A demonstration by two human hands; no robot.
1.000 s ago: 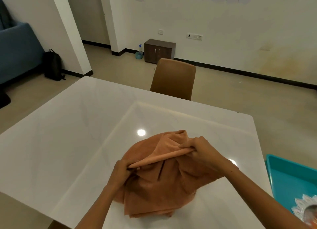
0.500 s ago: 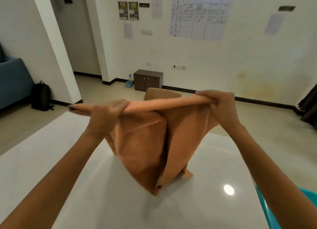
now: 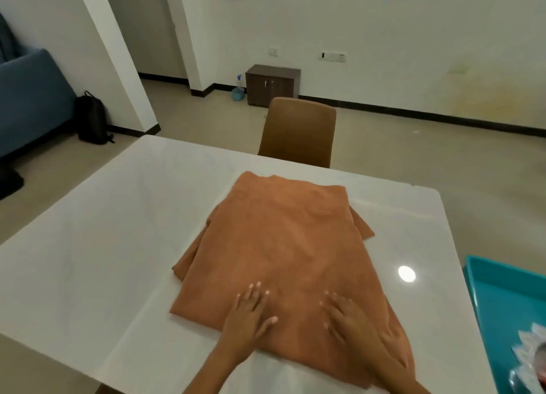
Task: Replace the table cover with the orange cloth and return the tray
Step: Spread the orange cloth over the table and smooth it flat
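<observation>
- The step in hand, as I judge it, is the spreading of the orange cloth (image 3: 283,246) over the white surface (image 3: 97,246); the tray is not yet returned.
- The left hand (image 3: 246,319) lies flat on the near part of the cloth, its fingers straight and a little apart, grasping nothing.
- The right hand (image 3: 351,322) lies flat just beside it in the same way, its palm down on the cloth, released and only pressing.
- The cloth lies in the middle of the surface, more to the near side, and is not fully opened: it is in several layers, and edges of lower layers show at the left and at the far right.
- It covers only a part of the surface; bare white top shows on the left, on the far side and on the right.
- The next move calls, I think, for finding a free edge or corner, taking it with both hands and pulling the layers apart toward the edges of the surface.
- The material looks soft and a little thick, like a towel, so it will probably keep folds and need smoothing.
- The teal tray (image 3: 484,278) waits at the right, beside the surface, with some items in it that are cut by the frame.
</observation>
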